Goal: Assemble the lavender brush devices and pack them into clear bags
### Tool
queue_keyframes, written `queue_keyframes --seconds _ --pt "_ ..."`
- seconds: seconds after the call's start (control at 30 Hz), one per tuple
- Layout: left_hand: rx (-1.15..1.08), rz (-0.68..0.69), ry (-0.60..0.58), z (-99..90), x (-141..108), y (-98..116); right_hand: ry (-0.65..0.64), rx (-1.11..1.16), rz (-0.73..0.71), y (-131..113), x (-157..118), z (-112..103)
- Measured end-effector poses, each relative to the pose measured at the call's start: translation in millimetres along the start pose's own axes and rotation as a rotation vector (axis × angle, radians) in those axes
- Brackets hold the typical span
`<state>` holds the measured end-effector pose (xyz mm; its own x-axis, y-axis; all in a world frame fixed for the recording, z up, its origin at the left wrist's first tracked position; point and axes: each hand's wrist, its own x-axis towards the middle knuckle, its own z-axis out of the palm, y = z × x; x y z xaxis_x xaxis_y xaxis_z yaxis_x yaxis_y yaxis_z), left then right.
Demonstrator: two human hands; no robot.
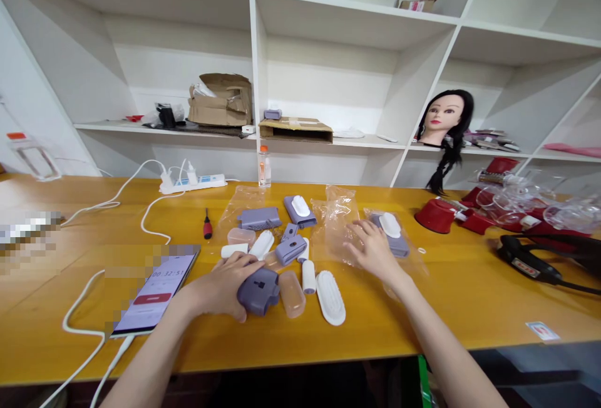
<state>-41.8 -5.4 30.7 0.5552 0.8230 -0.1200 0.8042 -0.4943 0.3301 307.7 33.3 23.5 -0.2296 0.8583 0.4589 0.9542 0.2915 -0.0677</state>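
Note:
My left hand (225, 288) is wrapped round a purple-grey plastic housing (260, 291) on the table. My right hand (372, 248) has its fingers spread over a clear plastic bag (339, 223), beside a purple part with a white oval pad (389, 225). Between the hands lie a translucent peach cover (292, 294), a white cylinder (308, 276), a white oval pad (331, 298) and a smaller purple part (290, 249). Further back sit a long purple housing (260, 218) and another purple housing with a white pad (300, 209).
A phone (159, 292) with a cable and a red screwdriver (207, 225) lie left. Behind are a power strip (193, 183) and bottle (264, 167). Red cups (435, 216) and a black tool (528, 264) lie right. A mannequin head (441, 117) is on the shelf.

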Motion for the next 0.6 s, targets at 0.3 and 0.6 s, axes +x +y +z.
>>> queue_keyframes --seconds 0.3,0.6 --pt "-0.074 0.084 0.089 -12.8 6.9 2.7 -0.285 -0.061 0.019 -4.1 -9.0 19.8" --pt "-0.013 -0.093 0.318 4.9 70.7 37.6 -0.293 -0.061 -0.021 -8.8 -7.0 12.3"
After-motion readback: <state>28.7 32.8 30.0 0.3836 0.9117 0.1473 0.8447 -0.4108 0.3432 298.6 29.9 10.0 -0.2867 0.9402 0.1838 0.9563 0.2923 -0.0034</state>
